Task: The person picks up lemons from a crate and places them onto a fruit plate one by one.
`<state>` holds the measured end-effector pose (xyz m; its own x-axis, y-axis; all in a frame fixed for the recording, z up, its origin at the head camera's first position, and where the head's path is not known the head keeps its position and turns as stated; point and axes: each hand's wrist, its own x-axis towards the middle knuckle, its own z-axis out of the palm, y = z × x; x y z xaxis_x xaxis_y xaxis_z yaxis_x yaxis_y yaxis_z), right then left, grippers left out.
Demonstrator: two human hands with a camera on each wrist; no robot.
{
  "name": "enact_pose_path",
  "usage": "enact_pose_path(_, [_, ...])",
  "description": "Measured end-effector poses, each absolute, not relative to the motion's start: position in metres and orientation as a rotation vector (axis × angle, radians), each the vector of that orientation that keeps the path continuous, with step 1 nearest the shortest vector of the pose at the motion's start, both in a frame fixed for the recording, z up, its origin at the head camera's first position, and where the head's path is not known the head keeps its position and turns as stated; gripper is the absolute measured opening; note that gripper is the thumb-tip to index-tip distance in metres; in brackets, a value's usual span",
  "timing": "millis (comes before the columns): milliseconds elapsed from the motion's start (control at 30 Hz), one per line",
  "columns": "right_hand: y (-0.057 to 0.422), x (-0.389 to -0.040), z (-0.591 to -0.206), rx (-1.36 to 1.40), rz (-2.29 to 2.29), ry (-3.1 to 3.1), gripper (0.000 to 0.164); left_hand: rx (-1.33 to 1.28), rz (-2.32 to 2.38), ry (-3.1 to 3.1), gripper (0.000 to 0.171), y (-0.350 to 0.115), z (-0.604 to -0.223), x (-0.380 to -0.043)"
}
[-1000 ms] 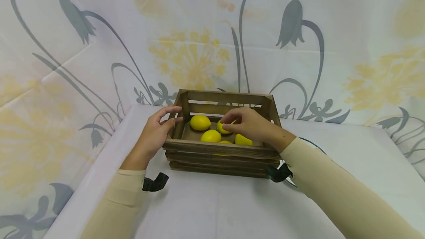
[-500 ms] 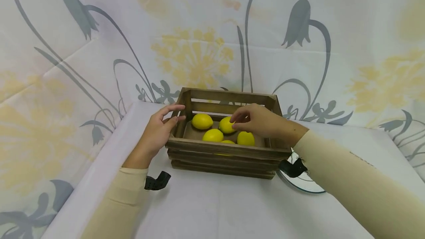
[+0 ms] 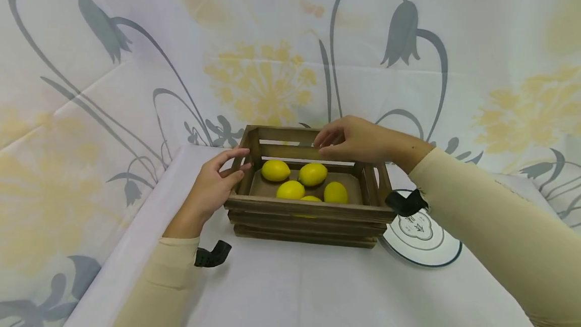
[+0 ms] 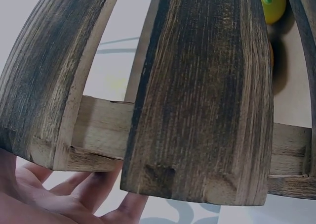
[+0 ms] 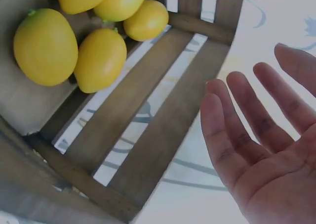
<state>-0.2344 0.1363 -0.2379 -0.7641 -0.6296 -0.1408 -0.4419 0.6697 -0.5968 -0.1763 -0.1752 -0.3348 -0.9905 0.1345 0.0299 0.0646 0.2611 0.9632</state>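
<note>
A brown slatted wooden crate (image 3: 313,207) stands on the white cloth with several yellow lemons (image 3: 335,193) lying on its floor. At the crate's left end is my left hand (image 3: 213,185), its fingers spread apart and fingertips right at the rim. In the left wrist view, the crate's dark slats (image 4: 197,95) cover part of that hand. My right hand (image 3: 356,139) hovers over the crate's back right, fingers gently bent. The right wrist view shows an empty palm (image 5: 276,179), with the lemons (image 5: 47,47) lying apart from it. The front slat partly hides one lemon.
A white plate (image 3: 442,252) with a dark rim and printed lettering lies right of the crate, partly behind the right forearm. A floral-patterned cloth (image 3: 272,19) hangs behind the crate. Black mounts (image 3: 213,255) are worn at both wrists.
My right hand has risen out of the crate and moved back and right, uncovering a lemon and more of the plate. My left hand stays at the crate's left end.
</note>
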Motion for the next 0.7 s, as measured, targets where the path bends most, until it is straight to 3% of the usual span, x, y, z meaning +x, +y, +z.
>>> enact_pose_path(167, [0.118, -0.247, -0.245, -0.925, -0.714, 2.546, 0.030, 0.203, 1.869, 2.459, 0.048, -0.179, -0.337, -0.175])
enact_pose_path(433, [0.095, -0.263, -0.250, -0.900, -0.674, 2.473, 0.030, 0.240, 1.936, 2.425, 0.066, -0.176, -0.336, -0.175])
enact_pose_path(700, [0.081, -0.271, -0.264, -0.856, -0.650, 2.370, 0.032, 0.226, 1.951, 2.396, 0.066, -0.173, -0.336, -0.173])
